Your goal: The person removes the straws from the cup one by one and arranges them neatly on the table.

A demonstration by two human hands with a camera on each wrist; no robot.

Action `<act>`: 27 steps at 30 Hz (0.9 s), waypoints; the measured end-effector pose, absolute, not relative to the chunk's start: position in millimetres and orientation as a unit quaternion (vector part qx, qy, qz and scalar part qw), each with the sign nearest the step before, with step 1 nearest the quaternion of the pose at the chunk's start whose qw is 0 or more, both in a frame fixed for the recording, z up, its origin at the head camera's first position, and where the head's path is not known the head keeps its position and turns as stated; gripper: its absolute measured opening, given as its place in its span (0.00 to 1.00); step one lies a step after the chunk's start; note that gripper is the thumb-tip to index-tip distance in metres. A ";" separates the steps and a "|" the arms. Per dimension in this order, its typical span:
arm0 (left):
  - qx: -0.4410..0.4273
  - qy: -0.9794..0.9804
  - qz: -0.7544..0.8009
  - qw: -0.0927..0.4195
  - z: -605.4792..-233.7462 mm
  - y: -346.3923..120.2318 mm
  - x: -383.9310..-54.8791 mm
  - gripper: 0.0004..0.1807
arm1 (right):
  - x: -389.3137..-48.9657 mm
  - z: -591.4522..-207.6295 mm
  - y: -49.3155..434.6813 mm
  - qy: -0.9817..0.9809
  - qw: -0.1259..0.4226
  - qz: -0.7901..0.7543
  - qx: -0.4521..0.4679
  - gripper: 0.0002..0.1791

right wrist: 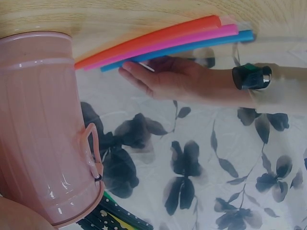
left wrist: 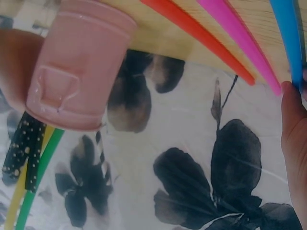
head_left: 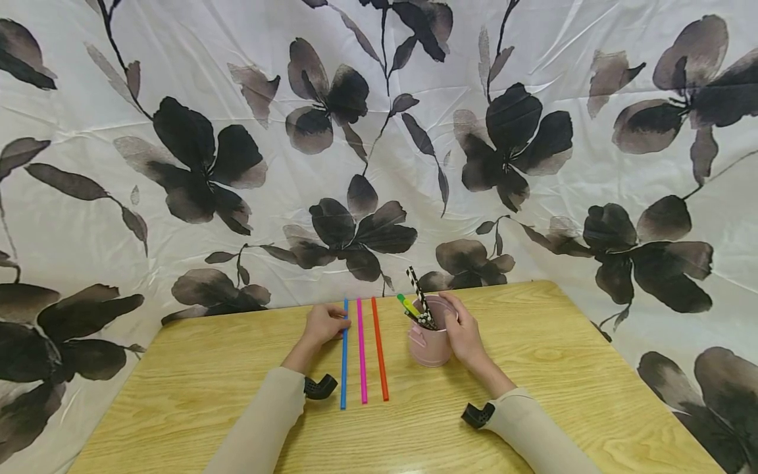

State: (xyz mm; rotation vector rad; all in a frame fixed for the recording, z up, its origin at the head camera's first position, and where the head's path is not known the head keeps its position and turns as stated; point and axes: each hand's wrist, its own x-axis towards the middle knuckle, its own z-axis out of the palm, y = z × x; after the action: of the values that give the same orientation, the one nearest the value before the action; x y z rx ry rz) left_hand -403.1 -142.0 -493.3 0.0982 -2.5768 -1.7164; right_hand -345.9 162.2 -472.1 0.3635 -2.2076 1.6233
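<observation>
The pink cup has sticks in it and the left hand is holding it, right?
Not quite: the head view shows the right hand holding the pink cup. It does have sticks in it.

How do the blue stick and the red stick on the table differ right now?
The left hand holds the blue stick; no hand touches the red stick. The red stick lies nearer the pink bucket than the blue stick does. Both are slim and straight.
</observation>
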 end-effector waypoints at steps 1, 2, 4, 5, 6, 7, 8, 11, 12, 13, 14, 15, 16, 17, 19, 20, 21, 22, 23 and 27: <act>0.033 -0.832 -0.553 0.022 -493.7 -142.2 -403.1 0.14 | -345.8 -472.0 162.2 -0.785 0.187 0.577 0.129 0.19; 0.034 -0.833 -0.552 0.023 -494.1 -142.4 -403.2 0.14 | -345.6 -471.9 162.3 -0.785 0.186 0.577 0.129 0.19; 0.033 -0.836 -0.547 0.025 -494.8 -142.5 -403.4 0.14 | -345.4 -471.6 162.5 -0.785 0.185 0.576 0.129 0.19; 0.033 -0.837 -0.545 0.027 -495.2 -142.6 -403.5 0.14 | -345.3 -471.5 162.6 -0.785 0.185 0.577 0.130 0.19; 0.033 -0.838 -0.544 0.030 -495.6 -142.6 -403.8 0.14 | -345.4 -471.6 162.7 -0.785 0.185 0.576 0.130 0.19; 0.032 -0.839 -0.542 0.031 -495.8 -142.6 -403.8 0.14 | -345.6 -471.7 162.8 -0.785 0.184 0.577 0.131 0.19; 0.032 -0.839 -0.542 0.033 -496.2 -142.5 -404.0 0.13 | -345.9 -471.8 162.9 -0.784 0.184 0.578 0.131 0.19; 0.035 -0.841 -0.538 0.038 -497.0 -142.3 -404.3 0.12 | -346.9 -472.7 163.1 -0.782 0.184 0.581 0.132 0.19; 0.036 -0.843 -0.536 0.039 -497.1 -142.1 -404.4 0.12 | -347.4 -473.2 163.2 -0.781 0.183 0.583 0.132 0.19; 0.037 -0.844 -0.534 0.040 -497.3 -142.1 -404.4 0.12 | -347.7 -473.5 163.4 -0.780 0.183 0.584 0.132 0.19; 0.038 -0.844 -0.533 0.041 -497.4 -142.0 -404.5 0.11 | -348.1 -473.7 163.4 -0.781 0.183 0.583 0.132 0.19; 0.039 -0.845 -0.531 0.043 -497.5 -142.1 -404.7 0.11 | -348.4 -474.1 163.5 -0.781 0.183 0.583 0.132 0.19; 0.039 -0.845 -0.531 0.044 -497.8 -142.1 -404.8 0.11 | -348.6 -474.3 163.6 -0.781 0.183 0.582 0.132 0.19; 0.039 -0.845 -0.531 0.045 -498.1 -142.2 -405.0 0.11 | -348.9 -474.3 163.6 -0.781 0.185 0.582 0.134 0.19; 0.038 -0.846 -0.531 0.047 -498.6 -142.3 -405.3 0.11 | -348.9 -474.1 163.6 -0.781 0.186 0.580 0.138 0.19; 0.038 -0.846 -0.530 0.047 -498.8 -142.5 -405.3 0.11 | -349.0 -473.8 163.4 -0.781 0.188 0.579 0.141 0.19; 0.038 -0.846 -0.529 0.049 -499.0 -142.6 -405.2 0.11 | -348.7 -473.6 163.3 -0.781 0.189 0.577 0.144 0.19; 0.038 -0.846 -0.530 0.049 -499.0 -142.7 -404.9 0.11 | -348.5 -473.2 163.3 -0.781 0.190 0.576 0.148 0.19; 0.038 -0.846 -0.530 0.049 -499.1 -142.8 -404.5 0.11 | -348.3 -473.1 163.2 -0.782 0.190 0.574 0.151 0.19; 0.037 -0.845 -0.532 0.047 -498.6 -142.8 -402.0 0.11 | -346.9 -473.0 163.0 -0.782 0.187 0.576 0.146 0.19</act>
State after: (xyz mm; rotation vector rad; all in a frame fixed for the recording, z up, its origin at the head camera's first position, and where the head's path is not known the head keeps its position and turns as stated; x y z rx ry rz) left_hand -402.0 -142.8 -498.6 0.1116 -2.5768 -1.6227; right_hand -346.9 163.0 -473.0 0.4104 -2.2021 1.6214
